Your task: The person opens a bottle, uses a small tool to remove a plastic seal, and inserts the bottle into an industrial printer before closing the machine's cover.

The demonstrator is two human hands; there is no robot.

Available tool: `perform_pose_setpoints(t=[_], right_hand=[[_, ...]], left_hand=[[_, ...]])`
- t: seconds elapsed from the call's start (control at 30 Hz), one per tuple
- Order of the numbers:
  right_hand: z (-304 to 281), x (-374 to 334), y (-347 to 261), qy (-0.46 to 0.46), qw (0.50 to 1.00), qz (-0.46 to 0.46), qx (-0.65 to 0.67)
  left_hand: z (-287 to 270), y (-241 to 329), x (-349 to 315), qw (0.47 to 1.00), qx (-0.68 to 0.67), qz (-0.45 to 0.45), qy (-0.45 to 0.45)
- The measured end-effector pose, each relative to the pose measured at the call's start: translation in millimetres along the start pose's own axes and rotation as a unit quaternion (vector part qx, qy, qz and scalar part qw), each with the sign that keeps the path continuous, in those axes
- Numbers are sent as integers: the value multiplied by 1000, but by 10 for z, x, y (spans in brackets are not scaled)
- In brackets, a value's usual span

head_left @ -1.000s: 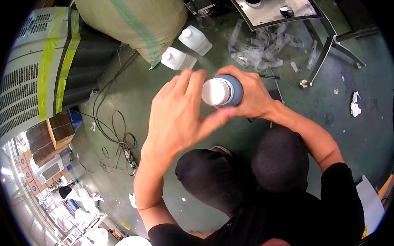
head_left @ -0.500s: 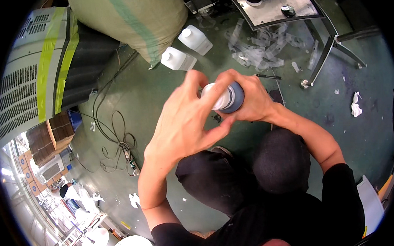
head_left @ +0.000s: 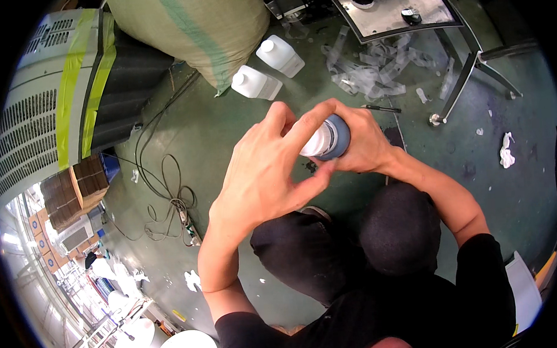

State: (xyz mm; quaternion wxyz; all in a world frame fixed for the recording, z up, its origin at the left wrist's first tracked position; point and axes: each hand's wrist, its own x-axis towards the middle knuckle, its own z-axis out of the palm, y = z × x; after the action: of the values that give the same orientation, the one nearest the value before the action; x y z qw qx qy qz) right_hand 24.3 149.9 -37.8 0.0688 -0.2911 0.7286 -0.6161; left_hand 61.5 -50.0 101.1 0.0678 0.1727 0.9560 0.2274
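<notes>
A bottle with a dark blue-grey body (head_left: 341, 138) and a white screw cap (head_left: 317, 142) is held in front of my knees, its cap tilted toward the left. My right hand (head_left: 366, 140) wraps round the body from the right. From the left, my left hand (head_left: 263, 165) curls its fingers about the white cap, the index finger reaching over the top and the thumb stretched out below. Part of the cap and most of the bottle's body are hidden behind the hands.
Two white jugs (head_left: 256, 83) stand on the green floor beside a large woven sack (head_left: 194, 29). Clear plastic strips (head_left: 376, 66) lie under a small metal-topped table (head_left: 389, 17). A coiled cable (head_left: 169, 202) and a pen (head_left: 382, 108) are on the floor. A vented machine (head_left: 31, 109) stands left.
The left index finger has shifted slightly across the cap, and more of the cap's side shows. Both hands otherwise keep their hold, while the whole view has moved a little.
</notes>
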Motion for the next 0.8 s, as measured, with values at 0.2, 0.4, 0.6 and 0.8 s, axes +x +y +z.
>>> perform_pose_setpoints(t=[0.2,0.4,0.6,0.8], right_hand=[[8,7,-13,-2,1000,-4,-17],[14,-18,-25,25,1000,-3,-11],[-23,-24,-12,31,999,6,17],[-37,-35,-21,33,999,13,14]], left_hand=[[100,24,-26,994,-29,-56,85],[122,-90,-13,956,-198,-102,194],[255,-221,-146,897,-382,-38,218],[343,-48,-93,856,-480,-42,187]])
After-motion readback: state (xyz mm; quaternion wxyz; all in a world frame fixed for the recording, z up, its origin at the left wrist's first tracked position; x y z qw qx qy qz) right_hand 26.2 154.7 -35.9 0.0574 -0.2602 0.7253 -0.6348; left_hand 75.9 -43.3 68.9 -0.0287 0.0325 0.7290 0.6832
